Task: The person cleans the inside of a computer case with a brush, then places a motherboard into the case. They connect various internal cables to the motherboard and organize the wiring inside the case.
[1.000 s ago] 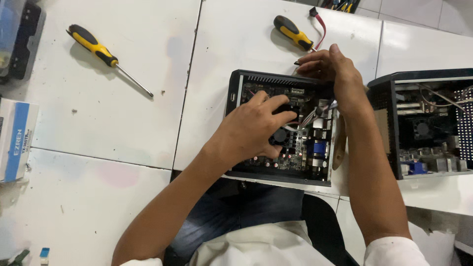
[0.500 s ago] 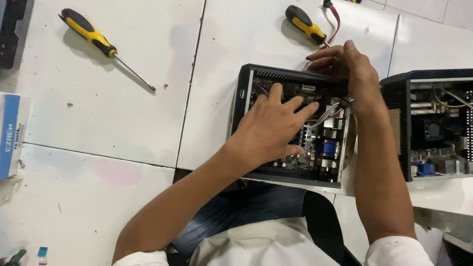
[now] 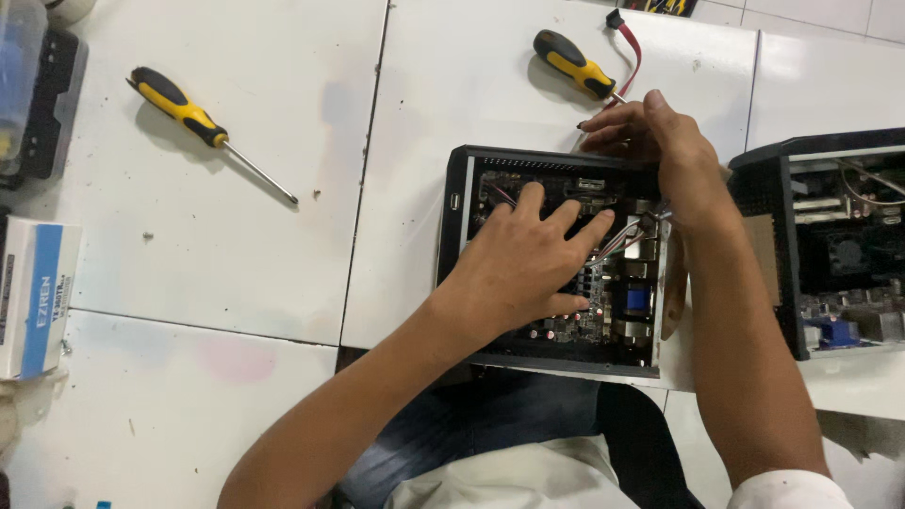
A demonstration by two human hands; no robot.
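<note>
A small black computer case (image 3: 456, 236) lies open on the white table, its circuit board (image 3: 603, 316) exposed. My left hand (image 3: 528, 259) lies flat inside the case, fingers spread and pressing on the board. My right hand (image 3: 660, 151) curls over the case's far right corner, fingertips at the rim near a bundle of thin wires (image 3: 624, 240). Whether it pinches anything is hidden by the fingers.
A yellow-and-black screwdriver (image 3: 203, 127) lies at the far left, another (image 3: 570, 64) just beyond the case beside a red cable (image 3: 632, 42). A second open black case (image 3: 839, 245) stands at the right. A white-and-blue box (image 3: 38, 292) and a black tray (image 3: 47, 94) sit at the left edge.
My left hand has slid a little further into the case, its fingers spreading flat. My right hand stays at the far right corner. The camera view has shifted slightly.
</note>
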